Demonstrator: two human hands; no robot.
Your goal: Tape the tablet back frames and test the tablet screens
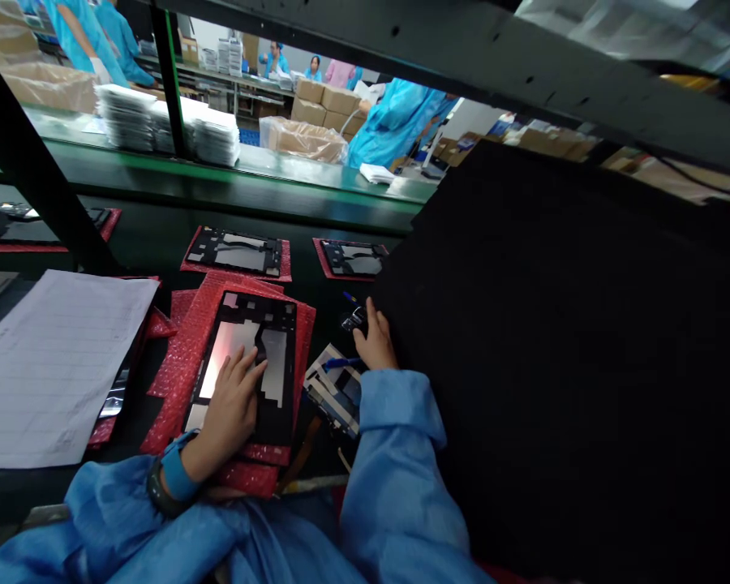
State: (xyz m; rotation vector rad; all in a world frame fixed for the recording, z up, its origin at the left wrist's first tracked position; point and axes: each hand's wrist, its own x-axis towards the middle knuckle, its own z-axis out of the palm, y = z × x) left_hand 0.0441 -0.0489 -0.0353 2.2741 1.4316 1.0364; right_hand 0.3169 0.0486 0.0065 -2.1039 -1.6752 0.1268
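My left hand (234,401) rests with spread fingers on a black-framed tablet panel (275,357) with silvery plates. Beneath the panel lie several sheets of red bubble wrap (186,373). My right hand (375,337) is further right, its index finger extended forward beside a small dark shiny item (351,319); whether it grips anything is hidden. A blue pen-like tool (341,363) lies on a taped box-like object (328,397), just left of my right sleeve.
A large black board (560,349) fills the right side. Printed paper (61,365) lies at left. Two panels on red wrap (237,250) (356,259) sit ahead. Beyond the dark post (30,154), white stacks (216,136) stand on a green conveyor (268,191); people in blue work there.
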